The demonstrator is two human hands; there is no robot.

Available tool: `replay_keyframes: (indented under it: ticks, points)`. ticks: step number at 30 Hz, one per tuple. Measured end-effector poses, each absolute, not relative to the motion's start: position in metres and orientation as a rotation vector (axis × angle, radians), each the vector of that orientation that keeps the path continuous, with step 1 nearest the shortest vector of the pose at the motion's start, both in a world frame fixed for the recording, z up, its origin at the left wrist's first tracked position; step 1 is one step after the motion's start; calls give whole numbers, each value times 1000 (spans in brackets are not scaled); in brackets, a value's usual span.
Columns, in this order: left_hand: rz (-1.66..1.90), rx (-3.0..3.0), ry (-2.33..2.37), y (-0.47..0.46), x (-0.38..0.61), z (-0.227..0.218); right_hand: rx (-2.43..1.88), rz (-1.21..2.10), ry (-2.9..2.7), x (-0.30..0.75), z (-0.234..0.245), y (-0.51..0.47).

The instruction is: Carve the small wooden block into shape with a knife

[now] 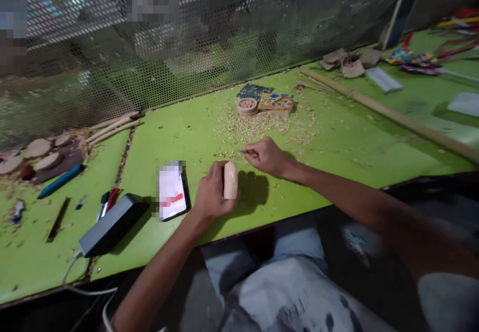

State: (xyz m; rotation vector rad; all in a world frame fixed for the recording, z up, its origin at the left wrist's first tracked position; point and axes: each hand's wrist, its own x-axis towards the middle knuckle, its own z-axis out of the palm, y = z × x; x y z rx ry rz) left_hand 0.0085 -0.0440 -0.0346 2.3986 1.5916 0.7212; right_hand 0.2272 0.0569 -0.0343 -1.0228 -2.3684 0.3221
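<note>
1. Plainly, from my remote seat, I have the left hand (213, 192) clasping a pale wooden block (231, 180); its grip is firm, with the fingers on the far side and the palm on the left.
2. My right hand (267, 155) has its grip closed around a small carving tool (253, 153), just beyond the block and to its right; the tip looks apart from the wood.
3. To work well here, I would judge, I should brace the block solidly, keep the left fingers out of the tip's line, and favour short, shallow strokes.
4. The block is near the front of the green bench (179, 137), left of its own shadow and right of the phone (172, 191); whether it touches the surface I cannot tell.
5. Its narrow, rounded face looks up at me, its long axis running from the bench's near edge toward the mesh screen (194, 68).
6. The tool lies crosswise to that, tip leftward.
</note>
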Motion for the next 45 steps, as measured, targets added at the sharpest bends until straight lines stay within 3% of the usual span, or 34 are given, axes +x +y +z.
replay_keyframes:
  ticks: [8, 21, 38, 45]
  points:
    - [845, 2376, 1686, -39, 12, -32, -853, 372, -2586, 222, -41, 32]
    - [668, 2383, 1822, -40, 9, -29, -967, 70, -2830, 221, -29, 28]
    - [758, 2331, 1786, -31, 3, -27, -1101, 120, -2642, 218, -41, 55]
    - [900, 2384, 1578, -42, -1, -27, -1421, 64, -2342, 257, -31, 105]
